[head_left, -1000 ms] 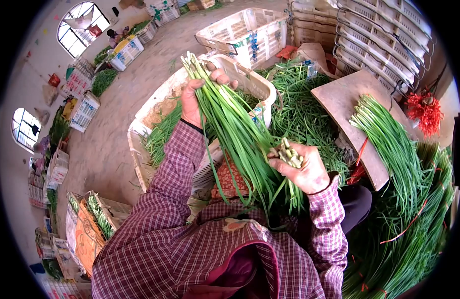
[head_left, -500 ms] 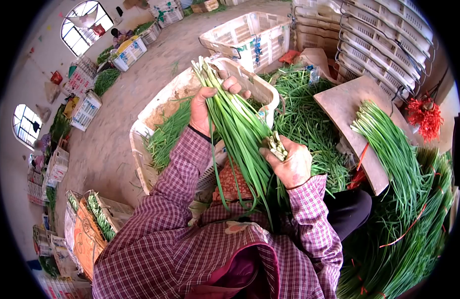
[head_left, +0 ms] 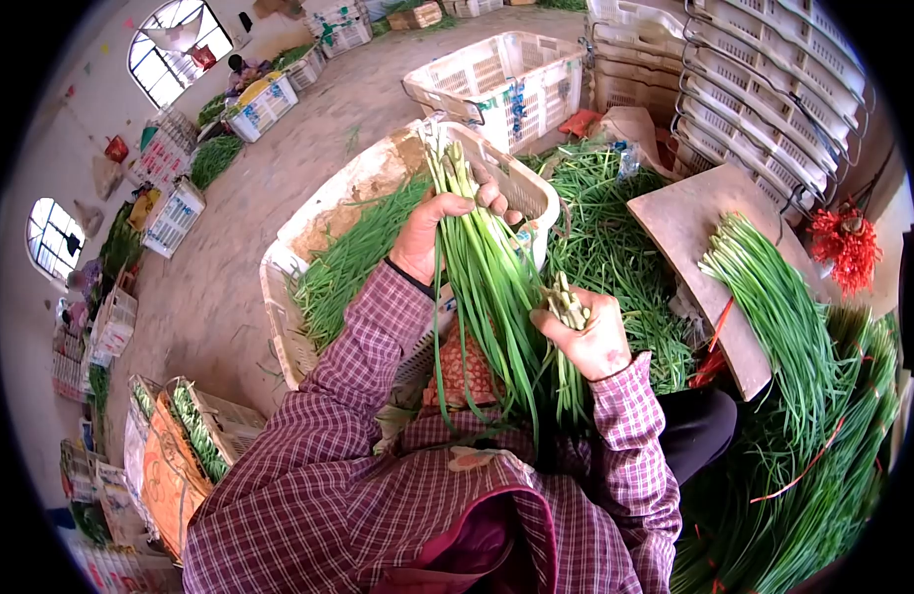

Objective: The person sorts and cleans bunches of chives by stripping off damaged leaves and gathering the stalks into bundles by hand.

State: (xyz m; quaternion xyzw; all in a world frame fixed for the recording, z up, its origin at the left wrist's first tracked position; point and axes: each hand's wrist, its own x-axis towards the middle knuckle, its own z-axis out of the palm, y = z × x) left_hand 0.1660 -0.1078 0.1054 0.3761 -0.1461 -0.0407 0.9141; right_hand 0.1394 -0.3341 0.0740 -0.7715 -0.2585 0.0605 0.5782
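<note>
We wear a checked jacket [head_left: 318, 465], and both hands work in front of it. Our left hand [head_left: 425, 236] is closed around a long green bunch [head_left: 488, 282] just below its pale stem ends; the leaves hang down toward our lap. Our right hand [head_left: 590, 342] grips a smaller bundle [head_left: 568, 309] of stems, blunt ends up, beside the long bunch. Beyond our left forearm, a pale slatted basket [head_left: 282, 332] contains loose greens [head_left: 353, 262] along a soil-stained inner wall. To the right of the basket, we see a heap of loose greens [head_left: 615, 247]. Next to the heap, a flat brown board [head_left: 670, 213] supports the pale ends of 1 bunch [head_left: 773, 287], whose leaves extend over the edge. Below that bunch lies a large pile of long greens [head_left: 823, 485] with red ties. Red strips [head_left: 845, 243] hang beyond the board, near a tall stack of white crates [head_left: 764, 114]. Past the basket, 1 white crate [head_left: 491, 94] stands on the dusty, bare floor [head_left: 219, 297]. Across the room, filled crates [head_left: 264, 109] line a pale wall [head_left: 96, 79] with 2 arched windows [head_left: 180, 51]; a person [head_left: 241, 71] is partly visible behind them.
</note>
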